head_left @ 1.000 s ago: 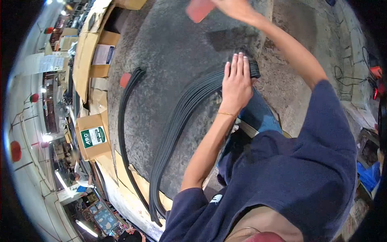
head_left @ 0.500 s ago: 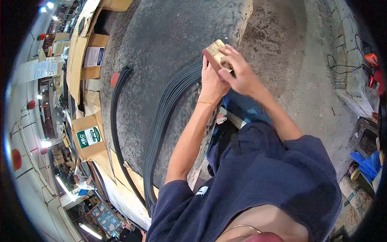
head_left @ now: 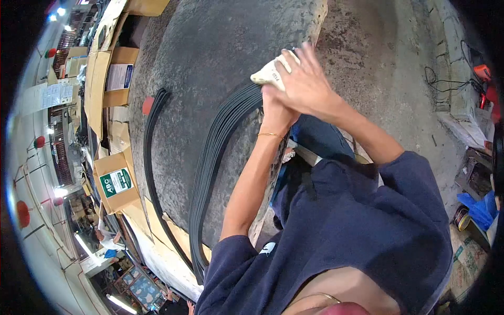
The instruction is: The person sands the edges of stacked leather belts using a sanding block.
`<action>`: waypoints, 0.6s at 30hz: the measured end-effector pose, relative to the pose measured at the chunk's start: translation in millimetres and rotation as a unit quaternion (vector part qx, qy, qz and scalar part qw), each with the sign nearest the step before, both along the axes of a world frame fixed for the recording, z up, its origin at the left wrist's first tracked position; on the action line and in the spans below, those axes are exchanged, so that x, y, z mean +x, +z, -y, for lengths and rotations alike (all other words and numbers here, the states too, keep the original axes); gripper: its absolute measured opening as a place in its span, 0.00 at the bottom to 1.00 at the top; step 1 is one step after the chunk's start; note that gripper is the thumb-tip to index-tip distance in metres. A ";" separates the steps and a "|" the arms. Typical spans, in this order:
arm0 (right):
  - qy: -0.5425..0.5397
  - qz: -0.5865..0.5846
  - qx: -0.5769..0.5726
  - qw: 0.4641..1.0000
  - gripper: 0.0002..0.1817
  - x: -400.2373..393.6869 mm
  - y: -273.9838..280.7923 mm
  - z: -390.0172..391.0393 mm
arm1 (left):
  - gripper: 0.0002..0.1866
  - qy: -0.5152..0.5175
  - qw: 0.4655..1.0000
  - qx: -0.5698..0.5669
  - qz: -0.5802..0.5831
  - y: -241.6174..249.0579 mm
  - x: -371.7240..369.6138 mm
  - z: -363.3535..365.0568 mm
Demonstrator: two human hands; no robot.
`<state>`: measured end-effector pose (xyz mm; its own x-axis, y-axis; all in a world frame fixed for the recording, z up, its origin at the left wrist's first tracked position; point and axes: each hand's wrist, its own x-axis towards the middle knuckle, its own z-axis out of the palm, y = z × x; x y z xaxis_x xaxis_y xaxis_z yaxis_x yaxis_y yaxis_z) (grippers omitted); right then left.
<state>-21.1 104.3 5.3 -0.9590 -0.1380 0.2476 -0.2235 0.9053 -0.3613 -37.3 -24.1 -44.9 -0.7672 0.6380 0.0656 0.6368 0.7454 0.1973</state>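
Observation:
A bundle of thin black strips (head_left: 223,123) curves across the dark worktop, its upper end reaching my hands. My left hand (head_left: 277,114), with a thin bracelet at the wrist, is closed around that end. Its fingers are mostly hidden behind my other hand. A cream sheet (head_left: 270,73) with dark print covers the strip ends. My right hand (head_left: 310,86) lies over the sheet with its fingers stretched and spread, slightly blurred. Further left, a thinner black strip bundle (head_left: 149,152) rests on the worktop, beside a red piece (head_left: 148,105) at its upper end.
Open cardboard boxes line the worktop's far edge, including one with a green ABC label (head_left: 115,182). A concrete floor (head_left: 383,79) lies to the right, with a black cable (head_left: 446,84) and a blue plastic bag (head_left: 479,210). Another person (head_left: 109,241) is in the background.
My right hand has flattened and spread its fingers over the sheet. The sheet's reddish side, visible earlier, is out of sight; its cream printed face has folded leftward. My left hand stays in place.

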 end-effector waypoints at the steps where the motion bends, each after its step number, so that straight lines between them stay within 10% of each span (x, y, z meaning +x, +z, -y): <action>1: -0.009 -0.033 0.007 0.999 0.39 2.7 -8.7 6.7 | 0.35 0.000 0.999 -0.011 -0.039 -6.1 0.6 1.4; 7: 0.055 0.072 0.189 0.978 0.35 -15.7 26.0 2.6 | 0.39 -0.034 0.996 0.058 -0.050 2.4 -2.9 1.0; 12: -0.020 -0.136 -0.170 0.976 0.31 -1.1 4.7 -63.3 | 0.38 0.005 0.993 0.050 -0.105 19.0 2.7 -14.4; 18: 0.031 -0.037 -0.147 0.988 0.42 58.7 -112.1 -51.8 | 0.40 0.004 0.994 0.046 -0.100 23.3 4.5 -16.3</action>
